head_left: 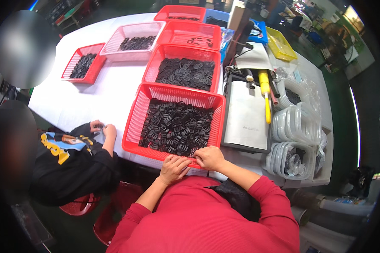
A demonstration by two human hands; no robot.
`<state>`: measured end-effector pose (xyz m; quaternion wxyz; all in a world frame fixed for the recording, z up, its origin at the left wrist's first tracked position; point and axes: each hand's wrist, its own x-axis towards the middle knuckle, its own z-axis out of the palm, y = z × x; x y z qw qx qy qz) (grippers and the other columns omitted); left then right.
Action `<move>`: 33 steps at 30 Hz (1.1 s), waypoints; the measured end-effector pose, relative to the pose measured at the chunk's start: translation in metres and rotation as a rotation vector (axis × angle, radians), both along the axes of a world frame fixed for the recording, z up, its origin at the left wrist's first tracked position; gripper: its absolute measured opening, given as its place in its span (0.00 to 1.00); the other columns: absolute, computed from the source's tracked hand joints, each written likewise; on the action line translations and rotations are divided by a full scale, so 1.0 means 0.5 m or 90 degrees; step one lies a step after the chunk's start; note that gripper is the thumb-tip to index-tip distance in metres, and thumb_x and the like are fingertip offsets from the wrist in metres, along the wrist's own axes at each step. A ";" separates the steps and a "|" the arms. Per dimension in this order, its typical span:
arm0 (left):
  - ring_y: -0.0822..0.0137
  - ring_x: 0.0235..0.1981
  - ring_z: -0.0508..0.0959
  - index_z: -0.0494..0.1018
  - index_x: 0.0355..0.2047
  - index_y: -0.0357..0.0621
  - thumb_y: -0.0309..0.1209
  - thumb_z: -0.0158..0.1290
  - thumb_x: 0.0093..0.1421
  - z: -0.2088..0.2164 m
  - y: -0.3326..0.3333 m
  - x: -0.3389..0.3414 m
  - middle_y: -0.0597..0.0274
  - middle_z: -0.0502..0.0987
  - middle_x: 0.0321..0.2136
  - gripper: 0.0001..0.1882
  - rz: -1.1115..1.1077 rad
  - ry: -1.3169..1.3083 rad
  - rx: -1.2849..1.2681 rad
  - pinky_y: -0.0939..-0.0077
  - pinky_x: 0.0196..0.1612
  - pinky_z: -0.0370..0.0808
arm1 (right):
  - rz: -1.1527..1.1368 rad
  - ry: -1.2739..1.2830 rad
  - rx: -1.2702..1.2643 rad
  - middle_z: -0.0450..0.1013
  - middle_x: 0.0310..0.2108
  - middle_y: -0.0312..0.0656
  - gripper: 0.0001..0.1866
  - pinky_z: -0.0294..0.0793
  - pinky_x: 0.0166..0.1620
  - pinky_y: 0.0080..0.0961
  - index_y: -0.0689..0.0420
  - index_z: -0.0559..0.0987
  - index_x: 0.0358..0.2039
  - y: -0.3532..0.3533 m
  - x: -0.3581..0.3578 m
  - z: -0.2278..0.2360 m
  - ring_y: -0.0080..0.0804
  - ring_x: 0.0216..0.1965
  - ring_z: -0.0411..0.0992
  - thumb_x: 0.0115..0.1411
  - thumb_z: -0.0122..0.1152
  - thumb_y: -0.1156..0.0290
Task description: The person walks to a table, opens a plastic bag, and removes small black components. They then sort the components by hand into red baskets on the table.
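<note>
A red perforated plastic basket [185, 93] stands right in front of me, its floor covered with many small black slotted plastic parts [177, 126]. At its near rim my left hand [175, 168] is closed, with the fingers curled together. Just to the right, my right hand [210, 158] is bent over the near right corner with fingers and thumb pressed together. The two hands almost meet at the fingertips. Whatever is between their fingers is hidden or too small to name.
Behind stands another red basket [154, 63] of black parts, with more baskets beyond. A pink basket [109, 44] is at the left. On the right lie a clipboard with paper [247, 118], a yellow-handled tool [264, 82] and stacked clear tubs [283, 126]. Another person's hands [103, 128] work at left.
</note>
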<state>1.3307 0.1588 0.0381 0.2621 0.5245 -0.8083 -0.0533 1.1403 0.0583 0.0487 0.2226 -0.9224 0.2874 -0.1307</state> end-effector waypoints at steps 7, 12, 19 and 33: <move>0.69 0.36 0.74 0.74 0.38 0.51 0.37 0.51 0.56 0.001 -0.001 -0.007 0.69 0.76 0.34 0.10 0.016 -0.011 -0.026 0.71 0.45 0.63 | 0.000 0.022 -0.005 0.75 0.23 0.38 0.08 0.70 0.33 0.34 0.53 0.76 0.25 0.001 -0.003 0.001 0.35 0.28 0.75 0.51 0.53 0.64; 0.69 0.33 0.75 0.74 0.33 0.50 0.35 0.49 0.58 0.011 -0.004 -0.024 0.69 0.77 0.31 0.08 0.055 0.036 -0.026 0.72 0.43 0.64 | -0.005 -0.001 -0.019 0.73 0.21 0.37 0.07 0.69 0.31 0.34 0.53 0.76 0.26 0.003 -0.009 -0.008 0.35 0.27 0.74 0.50 0.54 0.64; 0.67 0.32 0.75 0.74 0.31 0.49 0.33 0.49 0.56 0.022 -0.003 -0.034 0.68 0.77 0.30 0.06 0.065 0.039 -0.019 0.70 0.42 0.63 | -0.001 0.006 -0.009 0.76 0.23 0.39 0.08 0.71 0.32 0.34 0.52 0.77 0.25 0.005 -0.012 -0.011 0.35 0.27 0.75 0.52 0.52 0.63; 0.68 0.34 0.75 0.75 0.32 0.50 0.33 0.53 0.52 0.018 0.004 -0.022 0.68 0.77 0.32 0.07 0.090 0.060 0.001 0.71 0.44 0.64 | 0.000 0.232 0.042 0.77 0.27 0.44 0.13 0.74 0.30 0.41 0.54 0.78 0.28 -0.006 0.017 -0.022 0.43 0.27 0.76 0.55 0.48 0.61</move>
